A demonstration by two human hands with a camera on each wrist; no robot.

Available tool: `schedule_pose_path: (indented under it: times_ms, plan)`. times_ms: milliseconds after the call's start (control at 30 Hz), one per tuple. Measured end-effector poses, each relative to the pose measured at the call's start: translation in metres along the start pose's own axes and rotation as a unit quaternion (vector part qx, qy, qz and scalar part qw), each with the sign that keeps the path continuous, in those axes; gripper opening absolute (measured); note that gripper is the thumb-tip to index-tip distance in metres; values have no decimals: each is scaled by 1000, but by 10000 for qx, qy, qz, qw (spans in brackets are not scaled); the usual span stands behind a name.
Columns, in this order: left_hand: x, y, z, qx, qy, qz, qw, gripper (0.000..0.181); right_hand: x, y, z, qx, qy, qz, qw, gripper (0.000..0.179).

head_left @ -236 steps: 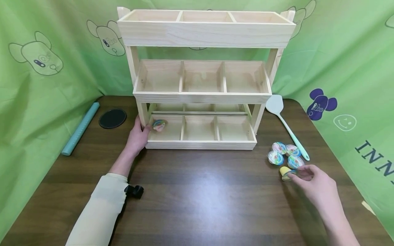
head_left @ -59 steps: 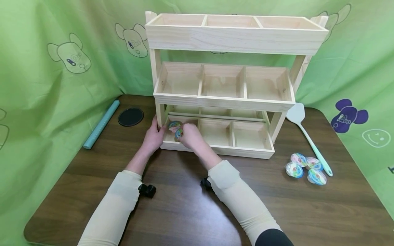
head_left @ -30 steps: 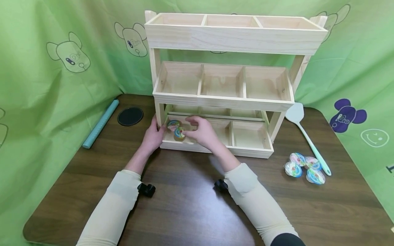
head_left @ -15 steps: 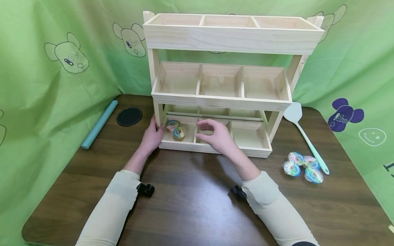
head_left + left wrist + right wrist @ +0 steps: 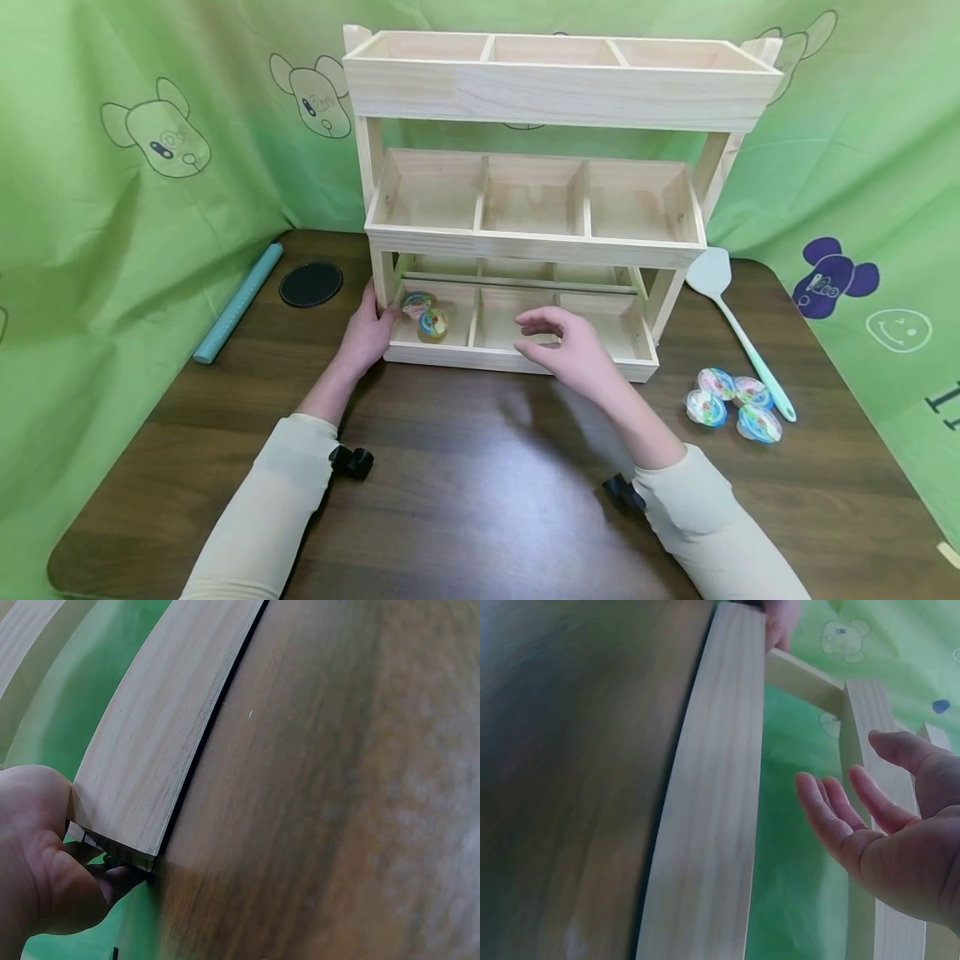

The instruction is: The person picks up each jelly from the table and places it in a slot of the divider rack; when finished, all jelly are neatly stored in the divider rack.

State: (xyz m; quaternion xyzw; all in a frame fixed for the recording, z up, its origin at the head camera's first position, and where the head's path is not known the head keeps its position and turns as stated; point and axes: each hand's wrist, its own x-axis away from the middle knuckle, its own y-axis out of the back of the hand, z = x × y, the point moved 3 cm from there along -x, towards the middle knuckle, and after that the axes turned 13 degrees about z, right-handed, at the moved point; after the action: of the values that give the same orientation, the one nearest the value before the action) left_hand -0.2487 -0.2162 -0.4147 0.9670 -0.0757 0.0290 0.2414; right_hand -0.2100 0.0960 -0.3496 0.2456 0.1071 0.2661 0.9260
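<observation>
A three-tier wooden rack (image 5: 525,242) stands on the table, each tier split into three compartments. My left hand (image 5: 367,332) grips the left end of the bottom tray, thumb at its front corner; the left wrist view shows the hand (image 5: 52,862) wrapped about that tray end (image 5: 161,735). Two jelly cups with printed lids, one pinkish (image 5: 417,304) and one yellow (image 5: 433,323), lie together in the bottom left compartment. My right hand (image 5: 573,346) hovers before the bottom tray's middle and right compartments, fingers loosely bent and holding nothing, as the right wrist view also shows the hand (image 5: 900,832).
Several more jelly cups (image 5: 707,407) lie clustered on the table at right, beside a pale spatula (image 5: 738,325) that leans towards the rack. To the left are a black round disc (image 5: 311,284) and a blue roll (image 5: 238,303). Green printed cloth (image 5: 60,250) encloses the table.
The right hand picked the yellow jelly cup off the table, set it in the bottom left compartment beside the first, let go and moved right. The left hand stayed on the tray end.
</observation>
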Motion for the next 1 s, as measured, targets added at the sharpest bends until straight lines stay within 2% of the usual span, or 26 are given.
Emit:
schedule_pose_path:
  times_ms: [233,567,733,1000]
  plan:
    - [0,0,1,-20,31,4,10000,69,26,18,-15,254,-253,-184,9992,32]
    - [1,-1,-1,14,1,23,10000,69,63,45,-36,703,-590,-693,9934,27]
    - [1,-3,0,13,61,79,9999,69,81,54,-47,866,-792,-967,9884,27]
    - [2,-1,-2,44,-26,-20,10000,68,103,73,-52,1278,-982,-1284,9785,29]
